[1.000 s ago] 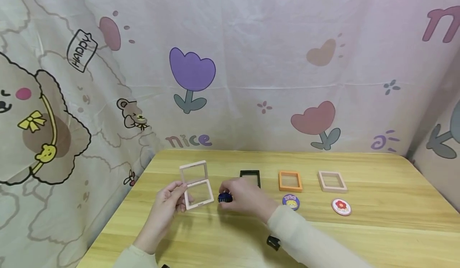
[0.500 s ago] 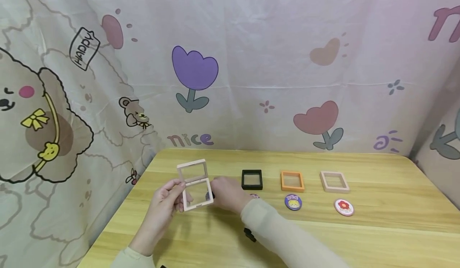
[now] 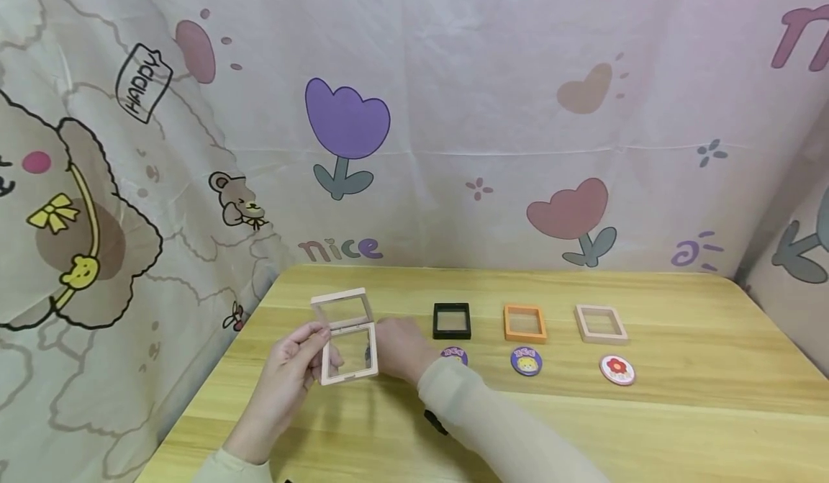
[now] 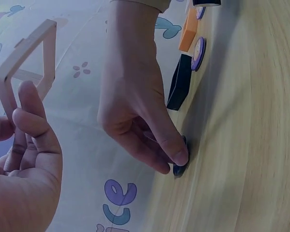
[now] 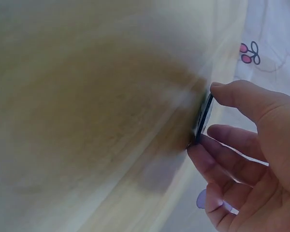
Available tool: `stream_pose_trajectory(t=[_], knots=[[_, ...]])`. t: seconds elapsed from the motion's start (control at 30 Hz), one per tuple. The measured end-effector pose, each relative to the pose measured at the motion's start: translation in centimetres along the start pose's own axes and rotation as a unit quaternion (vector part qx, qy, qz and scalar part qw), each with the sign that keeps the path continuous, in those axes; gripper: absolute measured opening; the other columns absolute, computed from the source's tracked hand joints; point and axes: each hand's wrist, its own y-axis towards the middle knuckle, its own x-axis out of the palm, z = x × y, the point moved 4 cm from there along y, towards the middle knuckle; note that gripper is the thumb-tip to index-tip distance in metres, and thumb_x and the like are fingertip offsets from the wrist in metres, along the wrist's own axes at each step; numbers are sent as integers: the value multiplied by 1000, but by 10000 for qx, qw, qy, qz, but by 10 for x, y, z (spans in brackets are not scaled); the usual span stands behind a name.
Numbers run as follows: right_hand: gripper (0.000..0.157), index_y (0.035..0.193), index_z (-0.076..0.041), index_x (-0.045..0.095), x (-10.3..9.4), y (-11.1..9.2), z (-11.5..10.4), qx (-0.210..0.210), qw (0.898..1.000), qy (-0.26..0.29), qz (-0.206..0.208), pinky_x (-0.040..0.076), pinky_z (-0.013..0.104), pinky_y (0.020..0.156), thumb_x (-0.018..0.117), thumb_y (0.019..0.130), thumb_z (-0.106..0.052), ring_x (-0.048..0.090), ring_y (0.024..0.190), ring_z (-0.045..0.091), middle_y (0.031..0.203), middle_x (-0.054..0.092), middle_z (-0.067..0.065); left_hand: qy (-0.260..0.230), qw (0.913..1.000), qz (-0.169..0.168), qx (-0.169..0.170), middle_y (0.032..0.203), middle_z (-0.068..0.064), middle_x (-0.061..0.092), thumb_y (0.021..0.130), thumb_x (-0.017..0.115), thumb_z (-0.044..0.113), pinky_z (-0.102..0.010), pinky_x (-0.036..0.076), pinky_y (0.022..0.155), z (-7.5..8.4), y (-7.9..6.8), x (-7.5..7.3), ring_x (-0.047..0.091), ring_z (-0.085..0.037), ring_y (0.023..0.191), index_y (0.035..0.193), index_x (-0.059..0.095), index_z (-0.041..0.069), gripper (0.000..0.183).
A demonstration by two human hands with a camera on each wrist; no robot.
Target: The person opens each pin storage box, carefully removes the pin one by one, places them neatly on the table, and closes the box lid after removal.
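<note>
My left hand [image 3: 294, 360] grips the left side of a pale pink square display frame [image 3: 350, 378], held above the table. It stands unfolded, its two halves hinged together, with clear film in each. Behind it, partly hidden in the head view, my right hand [image 3: 403, 350] pinches a dark round badge [image 5: 203, 116] by its edges. The left wrist view shows this badge [image 4: 181, 166] low against the tabletop, under the right thumb and fingertips. Its face cannot be made out.
A black frame [image 3: 451, 336], an orange frame [image 3: 525, 337] and another pale pink frame [image 3: 602, 338] lie in a row. Nearer are two purple badges, one partly behind the right arm [image 3: 455, 355], and a red-flower badge [image 3: 617, 370]. A printed curtain [image 3: 440, 109] hangs behind the table.
My right hand has carried the dark badge left, behind the held frame, uncovering the black frame and a purple badge. The left hand and its frame have shifted slightly left.
</note>
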Motion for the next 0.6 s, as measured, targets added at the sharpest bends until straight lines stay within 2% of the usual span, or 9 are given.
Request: stream_pose_trajectory(t=[0.13, 0.3, 0.47, 0.53, 0.6], knots=[[17, 98, -15, 80, -1, 0, 0, -6, 10000, -2, 66, 59, 22, 66, 85, 92, -31, 65, 73, 8, 91, 76, -1, 27, 10000, -81, 37, 82, 7, 75, 116, 49, 21, -13, 49, 58, 2, 0, 1, 61, -1, 66, 119, 66, 10, 20], [34, 112, -16, 81, 0, -2, 3, 70, 9998, 203, -19, 60, 23, 71, 88, 88, -38, 66, 78, 10, 99, 76, 2, -13, 9999, -145, -27, 82, 7, 75, 116, 49, 21, -14, 49, 58, 0, 1, 3, 63, -1, 67, 119, 66, 11, 19], [31, 107, -13, 81, -9, -9, 14, 212, 9959, 876, -122, 55, 23, 63, 85, 92, -40, 58, 71, 9, 95, 71, 2, 6, 9998, -177, -37, 82, 8, 75, 116, 49, 21, -14, 50, 58, -1, 2, 7, 63, -1, 67, 118, 65, 12, 18], [31, 109, -12, 80, -18, -15, 20, 282, 9909, 1316, -57, 55, 23, 65, 83, 94, -38, 59, 73, 9, 96, 72, 3, 37, 9998, -198, -56, 82, 7, 75, 116, 49, 20, -14, 50, 58, -1, 3, 9, 64, -2, 67, 118, 64, 10, 18], [32, 115, -11, 78, -28, -23, 26, 321, 9815, 1884, 104, 57, 23, 70, 82, 95, -36, 63, 78, 10, 101, 75, 5, 88, 9996, -226, -114, 82, 7, 74, 116, 49, 21, -14, 51, 59, -1, 2, 11, 65, -3, 67, 118, 62, 8, 18]])
